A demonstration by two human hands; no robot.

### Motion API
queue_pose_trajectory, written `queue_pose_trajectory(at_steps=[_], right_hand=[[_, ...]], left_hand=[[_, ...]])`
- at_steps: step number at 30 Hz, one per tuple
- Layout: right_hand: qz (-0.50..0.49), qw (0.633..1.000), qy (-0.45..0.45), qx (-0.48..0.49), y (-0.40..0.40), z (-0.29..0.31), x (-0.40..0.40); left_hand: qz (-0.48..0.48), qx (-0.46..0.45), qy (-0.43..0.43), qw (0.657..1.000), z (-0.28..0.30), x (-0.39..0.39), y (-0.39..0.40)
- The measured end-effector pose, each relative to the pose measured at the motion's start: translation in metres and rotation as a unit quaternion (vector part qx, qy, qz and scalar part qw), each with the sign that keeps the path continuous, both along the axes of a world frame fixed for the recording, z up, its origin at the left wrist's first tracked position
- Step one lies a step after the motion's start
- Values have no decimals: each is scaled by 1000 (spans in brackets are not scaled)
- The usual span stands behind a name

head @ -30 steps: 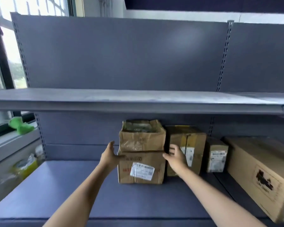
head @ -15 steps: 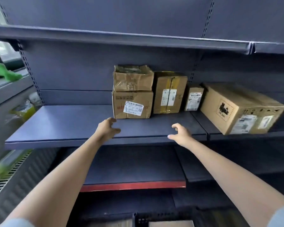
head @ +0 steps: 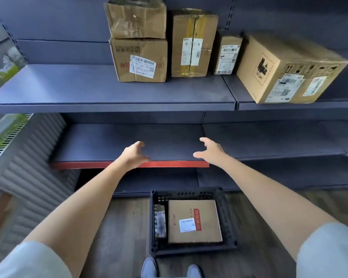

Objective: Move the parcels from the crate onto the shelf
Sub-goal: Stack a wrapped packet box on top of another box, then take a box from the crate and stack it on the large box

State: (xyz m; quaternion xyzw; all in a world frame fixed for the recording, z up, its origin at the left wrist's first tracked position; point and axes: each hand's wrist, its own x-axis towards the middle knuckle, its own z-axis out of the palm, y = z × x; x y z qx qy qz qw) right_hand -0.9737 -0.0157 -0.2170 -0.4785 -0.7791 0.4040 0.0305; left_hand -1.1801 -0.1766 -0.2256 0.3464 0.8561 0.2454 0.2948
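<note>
Grey shelf bearing parcels, crate on floor

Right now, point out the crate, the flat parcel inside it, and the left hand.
crate (head: pixel 228 221): head view, right wall.
flat parcel (head: pixel 191 211): head view, top face.
left hand (head: pixel 134 154): head view, back of hand.

This looks like a shop or storeroom. Long grey metal shelves hold brown cardboard parcels with labels. A black crate sits on the wooden floor.
</note>
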Motion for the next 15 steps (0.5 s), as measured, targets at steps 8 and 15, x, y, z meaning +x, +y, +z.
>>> queue_pose_trajectory(at_steps=[8, 15], right_hand=[[49, 995, -82, -36, 4, -73, 84], [61, 988, -111, -94, -1, -126, 133]], left_hand=[[-84, -141, 46, 985, -69, 99, -5], [-120, -218, 48, 967, -110, 143, -10]])
